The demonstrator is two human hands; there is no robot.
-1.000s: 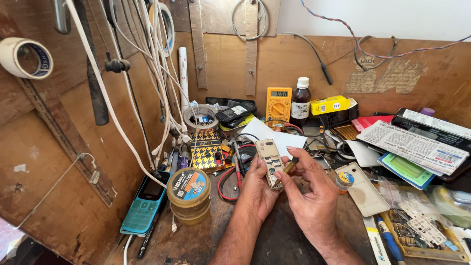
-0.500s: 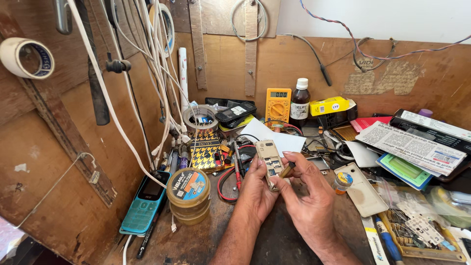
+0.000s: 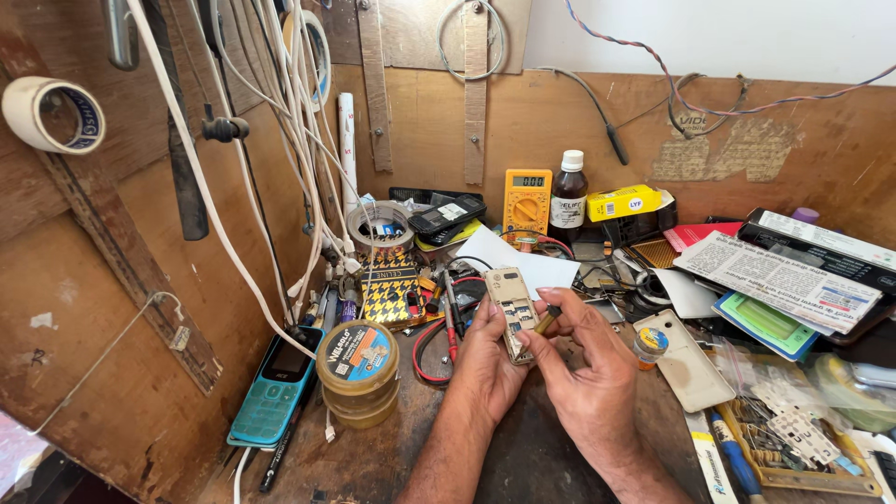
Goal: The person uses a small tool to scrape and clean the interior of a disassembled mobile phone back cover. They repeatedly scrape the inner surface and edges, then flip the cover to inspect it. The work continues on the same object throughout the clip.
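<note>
1. A small beige opened mobile phone body with its circuit side exposed (image 3: 512,308) is held upright above the middle of the wooden workbench (image 3: 523,457), just in front of a white sheet of paper (image 3: 523,266).
2. The phone body is grasped along its lower edge by the left hand (image 3: 485,369), with the fingers closed around it.
3. A slim tool with a brown handle (image 3: 547,320) is pinched between the thumb and fingers of the right hand (image 3: 588,383); its tip is set against the right side of the phone body. The working end is too small for its kind to be told.
4. The phone body is judged to be light, stiff and fragile. The exposed board should not be pressed; hold is best taken at the plastic side edges, as is done here.
5. Just to the left, one round brown tin with a printed lid (image 3: 357,366) is seen, and beside it one turquoise keypad phone (image 3: 277,387) lies flat.
6. Behind the hands, one yellow digital multimeter (image 3: 527,198), one dark glass bottle with a white cap (image 3: 567,198) and one yellow box (image 3: 623,203) are lined against the back wall.
7. To the right, one white flat phone cover (image 3: 686,359) lies face down.
8. One roll of pale tape (image 3: 51,114) is hung on the left wall; a second roll (image 3: 378,224) rests on the bench.
9. Two phones are counted whole or in part, and two hands are in view.
</note>
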